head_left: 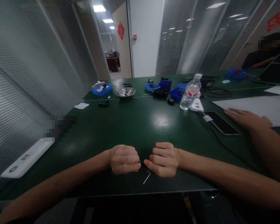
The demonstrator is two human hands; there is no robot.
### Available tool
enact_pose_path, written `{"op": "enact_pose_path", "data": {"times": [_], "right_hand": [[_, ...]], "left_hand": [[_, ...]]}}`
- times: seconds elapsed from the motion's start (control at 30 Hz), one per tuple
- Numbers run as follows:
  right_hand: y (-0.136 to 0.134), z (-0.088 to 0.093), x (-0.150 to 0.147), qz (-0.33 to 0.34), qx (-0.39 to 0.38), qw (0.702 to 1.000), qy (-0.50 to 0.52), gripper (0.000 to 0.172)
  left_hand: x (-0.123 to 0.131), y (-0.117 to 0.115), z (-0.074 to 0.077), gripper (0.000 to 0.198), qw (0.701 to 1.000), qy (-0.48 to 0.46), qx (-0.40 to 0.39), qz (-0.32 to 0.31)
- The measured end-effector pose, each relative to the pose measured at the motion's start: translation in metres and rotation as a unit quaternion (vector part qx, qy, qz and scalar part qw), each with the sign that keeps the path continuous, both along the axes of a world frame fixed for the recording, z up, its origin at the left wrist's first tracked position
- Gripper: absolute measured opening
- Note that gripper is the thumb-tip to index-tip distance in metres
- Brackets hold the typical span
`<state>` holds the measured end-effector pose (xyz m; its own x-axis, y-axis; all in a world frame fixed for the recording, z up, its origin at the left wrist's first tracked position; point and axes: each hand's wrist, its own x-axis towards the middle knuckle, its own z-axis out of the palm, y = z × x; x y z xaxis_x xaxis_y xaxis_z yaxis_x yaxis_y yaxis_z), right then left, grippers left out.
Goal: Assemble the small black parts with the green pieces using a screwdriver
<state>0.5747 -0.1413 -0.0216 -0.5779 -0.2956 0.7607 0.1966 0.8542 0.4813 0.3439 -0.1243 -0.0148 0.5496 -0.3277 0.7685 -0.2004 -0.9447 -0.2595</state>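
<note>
Dark green desk (95,124) under the hands (125,159); blackish piece (142,164) between them, white stick (147,179) nearby; beyond them, blue basket (104,92), silver bowl (125,96), red-labelled clear bottle (188,101).

Your view is dim overall. Glare whitens the green tabletop (130,124) left of the water bottle (190,93); ceiling lights (99,8) shine beyond it.

From my end, I saw a dark green worktop (126,124), glossy where light caught its middle. Toward its far side sat a blue basket (105,92), a shiny metal bowl (125,96) and a smaller blue tray (152,90); rightward came a clear water bottle (188,101), a phone (221,123) and a large white sheet (242,103).
</note>
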Motion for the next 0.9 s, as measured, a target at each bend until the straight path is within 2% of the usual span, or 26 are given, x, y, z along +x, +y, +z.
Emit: {"op": "enact_pose_path", "data": {"times": [0.1,0.33,0.47,0.9], "right_hand": [[0.001,0.001,0.001,0.012,-0.004,1.000,0.008,0.010],[0.001,0.005,0.005,0.012,-0.010,1.000,0.004,0.006],[0.000,0.005,0.005,0.015,-0.009,1.000,0.000,0.005],[0.002,0.002,0.005,0.004,-0.007,1.000,0.002,0.013]], "left_hand": [[-0.003,0.002,-0.003,0.009,1.000,-0.012,0.006,-0.009],[-0.011,0.002,-0.003,0.007,0.999,0.007,-0.039,0.001],[-0.011,0.003,-0.003,0.004,1.000,0.020,-0.017,-0.005],[-0.010,0.005,-0.005,0.014,1.000,0.023,0.018,-0.006]]}}
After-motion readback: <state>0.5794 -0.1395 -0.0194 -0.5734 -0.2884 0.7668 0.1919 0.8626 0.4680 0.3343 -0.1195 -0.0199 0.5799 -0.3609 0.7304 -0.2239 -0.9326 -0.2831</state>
